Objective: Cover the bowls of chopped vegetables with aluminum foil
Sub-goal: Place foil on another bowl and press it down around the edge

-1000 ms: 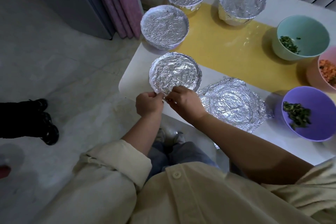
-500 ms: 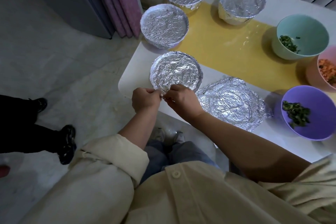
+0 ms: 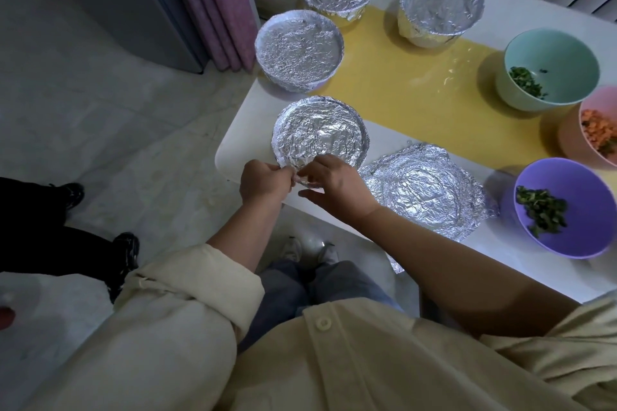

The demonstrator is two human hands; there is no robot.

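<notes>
1. Surface: a white table (image 3: 243, 143) with a yellow runner (image 3: 417, 83), set over a grey tiled floor.
2. The left hand (image 3: 265, 182) and right hand (image 3: 337, 190) both pinch the near foil edge of the foil-covered bowl (image 3: 320, 133) at centre frame.
3. The bowl lies directly above the hands in frame, and both are equally near to it.
4. To its right lies a shaped foil sheet (image 3: 430, 188), then the uncovered purple bowl (image 3: 584, 187), nearer the right hand.

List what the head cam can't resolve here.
Head view: contents of the near foil-covered round bowl; the foil hides them.
Head view: pink bowl of orange pieces; the right edge cuts it off.
Head view: how left hand and right hand pinch its rim foil; the hands' backs hide the fingertips.
</notes>
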